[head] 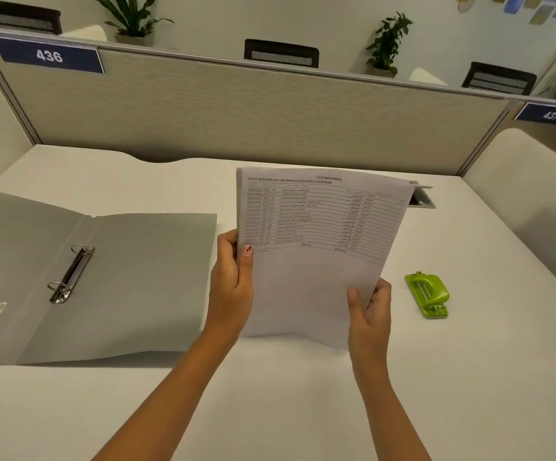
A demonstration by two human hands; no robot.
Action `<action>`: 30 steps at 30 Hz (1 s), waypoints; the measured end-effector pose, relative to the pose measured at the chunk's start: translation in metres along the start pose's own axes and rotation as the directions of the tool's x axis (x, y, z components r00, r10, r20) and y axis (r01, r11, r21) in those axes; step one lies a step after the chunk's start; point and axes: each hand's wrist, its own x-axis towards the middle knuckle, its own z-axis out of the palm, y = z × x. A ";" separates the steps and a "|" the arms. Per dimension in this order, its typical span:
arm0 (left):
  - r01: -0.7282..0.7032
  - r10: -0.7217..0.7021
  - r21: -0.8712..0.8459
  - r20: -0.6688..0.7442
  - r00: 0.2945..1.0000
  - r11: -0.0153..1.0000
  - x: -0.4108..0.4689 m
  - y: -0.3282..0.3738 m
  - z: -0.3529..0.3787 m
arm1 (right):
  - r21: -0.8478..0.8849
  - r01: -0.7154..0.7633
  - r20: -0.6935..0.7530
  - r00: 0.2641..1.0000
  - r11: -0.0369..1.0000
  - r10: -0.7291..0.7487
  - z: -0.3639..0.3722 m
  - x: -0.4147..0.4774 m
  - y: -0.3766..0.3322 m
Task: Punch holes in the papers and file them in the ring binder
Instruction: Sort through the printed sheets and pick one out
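Note:
A stack of printed papers is held up above the white desk, its printed table facing me. My left hand grips the stack's left edge, thumb on the front. My right hand holds the lower right corner, thumb on the front and fingers behind. A grey ring binder lies open on the left of the desk, with its two metal rings closed. A green hole punch sits on the desk to the right of my right hand.
A beige partition with number plates 436 and 437 closes off the back of the white desk. A cable port is set in the desk behind the papers. Chairs and potted plants stand beyond the partition.

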 end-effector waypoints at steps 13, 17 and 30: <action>0.004 -0.006 -0.034 -0.064 0.998 0.999 -0.005 0.013 0.002 | 0.065 0.078 -0.061 0.995 0.995 -0.074 0.003 0.001 -0.009; -0.001 0.001 -0.002 -0.117 0.993 1.000 -0.006 0.013 0.003 | 0.037 0.104 -0.080 0.992 0.994 -0.101 0.002 0.003 -0.008; 0.066 -0.069 -0.026 -0.151 0.986 0.997 -0.010 -0.007 -0.004 | 0.012 0.003 -0.010 1.000 1.000 -0.003 -0.003 -0.006 0.014</action>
